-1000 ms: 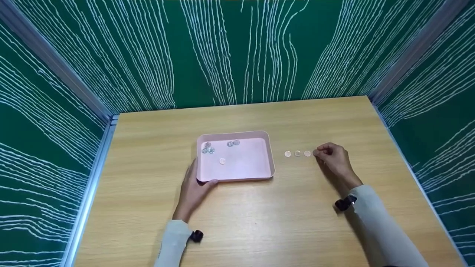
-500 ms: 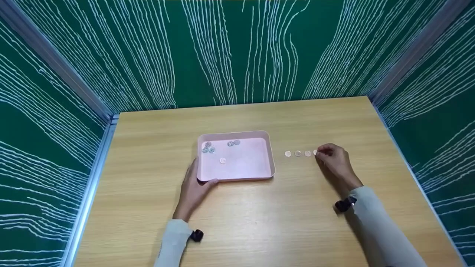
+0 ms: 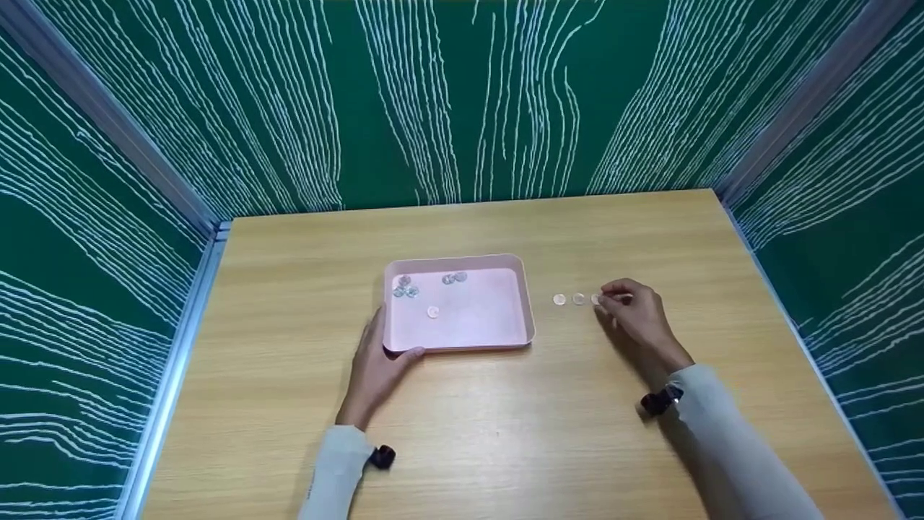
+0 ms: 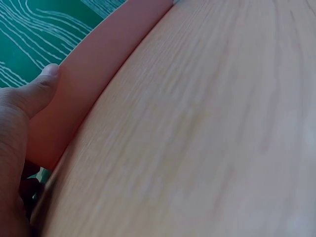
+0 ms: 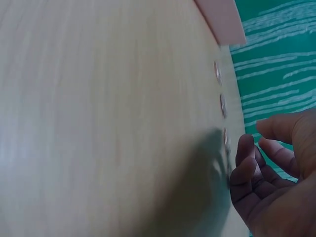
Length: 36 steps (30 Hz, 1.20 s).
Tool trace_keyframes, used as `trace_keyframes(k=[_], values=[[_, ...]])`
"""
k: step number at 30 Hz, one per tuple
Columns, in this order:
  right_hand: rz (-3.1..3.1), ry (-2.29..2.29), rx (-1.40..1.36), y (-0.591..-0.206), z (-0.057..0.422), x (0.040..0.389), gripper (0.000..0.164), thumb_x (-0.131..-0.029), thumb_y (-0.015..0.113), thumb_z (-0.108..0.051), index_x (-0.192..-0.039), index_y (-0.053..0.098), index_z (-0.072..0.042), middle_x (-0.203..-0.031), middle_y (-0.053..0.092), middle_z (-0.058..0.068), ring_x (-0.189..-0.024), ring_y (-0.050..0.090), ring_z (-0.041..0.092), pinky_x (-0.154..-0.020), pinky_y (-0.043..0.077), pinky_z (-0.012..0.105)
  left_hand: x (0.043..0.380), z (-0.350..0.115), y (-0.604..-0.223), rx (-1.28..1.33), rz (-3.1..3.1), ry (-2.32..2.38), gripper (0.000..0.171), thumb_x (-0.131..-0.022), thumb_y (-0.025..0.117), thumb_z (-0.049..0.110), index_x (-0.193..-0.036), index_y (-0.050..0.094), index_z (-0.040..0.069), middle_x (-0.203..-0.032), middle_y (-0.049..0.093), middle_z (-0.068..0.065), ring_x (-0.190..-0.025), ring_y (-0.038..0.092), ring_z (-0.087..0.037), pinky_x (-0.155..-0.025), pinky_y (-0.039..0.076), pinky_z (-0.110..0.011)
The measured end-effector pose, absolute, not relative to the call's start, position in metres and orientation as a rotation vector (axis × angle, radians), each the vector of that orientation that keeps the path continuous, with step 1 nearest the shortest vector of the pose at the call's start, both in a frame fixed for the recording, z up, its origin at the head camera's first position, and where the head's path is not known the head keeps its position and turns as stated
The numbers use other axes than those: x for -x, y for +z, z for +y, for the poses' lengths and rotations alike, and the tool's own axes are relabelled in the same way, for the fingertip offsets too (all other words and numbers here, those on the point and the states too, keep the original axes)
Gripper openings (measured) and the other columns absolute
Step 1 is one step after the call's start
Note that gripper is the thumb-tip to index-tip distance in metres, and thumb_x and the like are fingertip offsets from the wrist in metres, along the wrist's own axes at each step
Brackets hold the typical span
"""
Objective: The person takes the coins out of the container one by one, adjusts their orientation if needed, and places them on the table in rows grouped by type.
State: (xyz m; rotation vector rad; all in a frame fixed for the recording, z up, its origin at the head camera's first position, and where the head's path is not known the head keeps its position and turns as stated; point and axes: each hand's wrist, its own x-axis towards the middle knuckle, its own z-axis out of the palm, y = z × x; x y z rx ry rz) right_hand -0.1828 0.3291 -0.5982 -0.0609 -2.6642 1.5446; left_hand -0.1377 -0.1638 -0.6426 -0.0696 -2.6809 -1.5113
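A shallow pink tray (image 3: 487,314) holds several silvery coins (image 3: 412,292) at its back left, a pair of coins (image 3: 460,277) by the back wall and one paler coin (image 3: 433,312) nearer the front. My left hand (image 3: 377,372) grips its front left corner, with the thumb (image 4: 45,81) on the front wall. Right of the tray lies a row of coins (image 3: 559,299) flat on the table. My right hand (image 3: 642,318) is over the right end of that row, fingertips beside the third coin (image 5: 226,140). Thumb and forefinger stand apart with nothing between them.
The wooden table (image 3: 505,433) reaches back to a green wall (image 3: 462,108) with white wavy lines. Similar green panels and metal posts (image 3: 801,94) flank both sides. A dark wrist device (image 3: 660,399) sits on each sleeve.
My right hand has shifted a little left, from the fourth coin in the row to the third, and now covers the fourth in the head view. The left hand and tray stay put.
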Motion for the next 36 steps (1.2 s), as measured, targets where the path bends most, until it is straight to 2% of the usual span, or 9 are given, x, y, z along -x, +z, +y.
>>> trace_keyframes(k=[7,11,19,28,36], values=[[-2.609,1.6,-0.05,-0.594,0.301,0.186,0.024,-0.1,0.077,0.0,-0.12,0.074,0.012,-0.113,0.075,0.027,-0.086,0.069,0.009,-0.068,0.055,0.015,0.14,-0.163,-0.641,0.084,-2.684,-1.508,0.117,-0.088,0.092,0.052,-0.178,0.024,0.02,-0.179,0.033,-0.013,-0.165,0.029,-0.038,-0.132,0.027,-0.059],[-2.606,1.652,-0.075,-0.591,0.281,0.187,0.023,-0.099,0.076,0.001,-0.119,0.074,0.011,-0.112,0.076,0.025,-0.085,0.07,0.011,-0.064,0.055,0.017,0.142,-0.163,-0.642,0.103,-2.681,-1.5,0.118,-0.088,0.091,0.055,-0.178,0.024,0.019,-0.179,0.033,-0.013,-0.164,0.03,-0.037,-0.132,0.028,-0.058],[-2.619,1.691,-0.185,-0.58,0.245,0.192,0.019,-0.098,0.077,0.003,-0.116,0.076,0.01,-0.109,0.076,0.022,-0.083,0.067,0.016,-0.071,0.052,0.018,0.141,-0.162,-0.643,0.136,-2.654,-1.502,0.117,-0.088,0.091,0.056,-0.177,0.026,0.017,-0.177,0.036,-0.012,-0.163,0.034,-0.034,-0.131,0.03,-0.056],[-2.671,1.643,-0.339,-0.566,0.212,0.202,0.018,-0.098,0.075,0.003,-0.115,0.077,0.007,-0.105,0.076,0.016,-0.084,0.067,0.023,-0.067,0.054,0.02,0.139,-0.164,-0.643,0.069,-2.691,-1.496,0.12,-0.087,0.09,0.06,-0.178,0.024,0.02,-0.18,0.031,-0.011,-0.166,0.025,-0.039,-0.133,0.023,-0.059],[-2.765,1.618,-0.493,-0.563,0.181,0.207,0.02,-0.099,0.077,0.0,-0.118,0.077,0.007,-0.109,0.076,0.013,-0.088,0.068,0.024,-0.073,0.057,0.025,0.137,-0.164,-0.644,0.063,-2.69,-1.498,0.12,-0.087,0.091,0.057,-0.178,0.023,0.02,-0.179,0.031,-0.013,-0.165,0.028,-0.04,-0.133,0.025,-0.059]])
